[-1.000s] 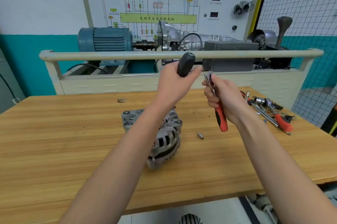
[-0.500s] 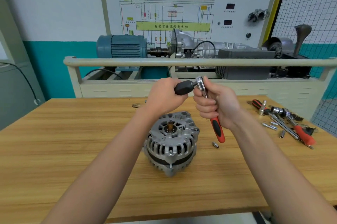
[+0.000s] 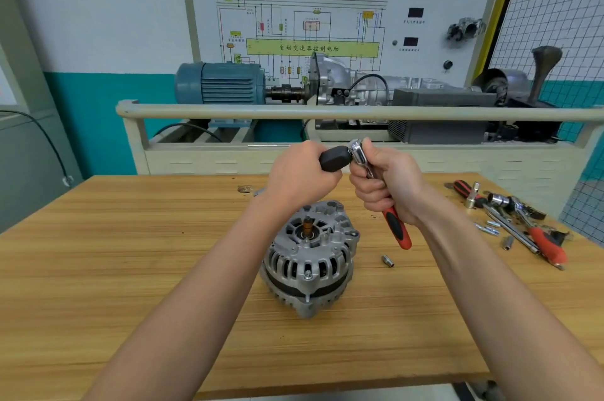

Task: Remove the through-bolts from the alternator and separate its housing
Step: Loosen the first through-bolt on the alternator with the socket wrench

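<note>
Two tools meet above the bench between my hands. My left hand (image 3: 299, 176) is clenched around a black handle (image 3: 333, 157), its fingers wrapped tight so only the rounded end pokes out to the right. My right hand (image 3: 387, 183) grasps a ratchet (image 3: 379, 191) by its shaft, thumb up beside the chrome head, and the red and black grip sticks out below my palm, slanting down to the right. The chrome head touches the end of the black handle; I cannot tell whether the two are joined.

The alternator (image 3: 309, 258) sits on the wooden table (image 3: 130, 270) below my hands, touched by neither. Its shaft stub points up and slightly away from me, and the slotted silver housing faces me with a dark band around its middle. One through-bolt head (image 3: 307, 275) shows on the near lug, seated in the housing.

A small socket (image 3: 387, 260) lies on the table just right of the alternator. Farther right, near the table's edge, is a heap of loose tools (image 3: 516, 221): another ratchet with a red grip, extension bars, sockets and a few small silver bits lying together. Behind the table stands a training rig with a blue motor (image 3: 222, 83) coupled to a gearbox, and a wiring diagram board (image 3: 310, 34) on the wall above it.
</note>
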`<move>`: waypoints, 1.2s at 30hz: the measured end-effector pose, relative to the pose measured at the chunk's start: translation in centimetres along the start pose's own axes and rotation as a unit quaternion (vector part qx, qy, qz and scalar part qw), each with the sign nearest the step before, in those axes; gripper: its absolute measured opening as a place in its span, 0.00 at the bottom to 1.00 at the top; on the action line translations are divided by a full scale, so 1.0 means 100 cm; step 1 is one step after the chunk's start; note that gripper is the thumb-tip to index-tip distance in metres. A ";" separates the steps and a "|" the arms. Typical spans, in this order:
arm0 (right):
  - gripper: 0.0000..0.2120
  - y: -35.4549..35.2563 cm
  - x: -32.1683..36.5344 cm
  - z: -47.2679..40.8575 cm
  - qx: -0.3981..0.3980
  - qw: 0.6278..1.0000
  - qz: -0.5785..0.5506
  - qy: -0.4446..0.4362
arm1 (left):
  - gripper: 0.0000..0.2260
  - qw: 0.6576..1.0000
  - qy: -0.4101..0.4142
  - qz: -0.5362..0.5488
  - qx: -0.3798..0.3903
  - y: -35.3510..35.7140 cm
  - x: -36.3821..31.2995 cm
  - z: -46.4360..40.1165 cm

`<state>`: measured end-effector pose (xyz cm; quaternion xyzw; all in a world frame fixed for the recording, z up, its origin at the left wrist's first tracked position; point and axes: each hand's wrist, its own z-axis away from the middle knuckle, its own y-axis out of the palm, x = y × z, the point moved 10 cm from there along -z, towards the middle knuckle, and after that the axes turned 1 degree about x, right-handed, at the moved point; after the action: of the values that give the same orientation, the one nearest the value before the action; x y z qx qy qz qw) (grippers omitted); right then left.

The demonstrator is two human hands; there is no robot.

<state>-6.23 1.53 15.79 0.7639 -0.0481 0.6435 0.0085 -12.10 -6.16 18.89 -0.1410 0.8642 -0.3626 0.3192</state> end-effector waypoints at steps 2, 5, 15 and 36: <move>0.23 0.000 0.000 0.000 0.003 1.000 0.000 0.008 | 0.15 1.000 -0.003 -0.005 -0.008 -0.002 -0.001 0.001; 0.24 0.001 0.001 0.002 0.019 1.000 -0.023 0.007 | 0.15 0.999 0.007 -0.022 -0.036 -0.010 -0.007 0.003; 0.36 -0.069 -0.014 -0.008 -0.087 0.995 0.032 0.046 | 0.11 0.966 -0.137 0.215 -0.042 -0.025 0.030 -0.008; 0.11 -0.130 -0.206 0.008 -0.229 0.780 0.499 0.300 | 0.15 0.535 -0.292 0.792 0.041 0.045 0.046 0.026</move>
<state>-7.84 15.72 -3.99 0.3768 -0.5631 0.7248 -0.1251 -13.95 -6.63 12.21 0.5158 0.4656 0.0647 0.7162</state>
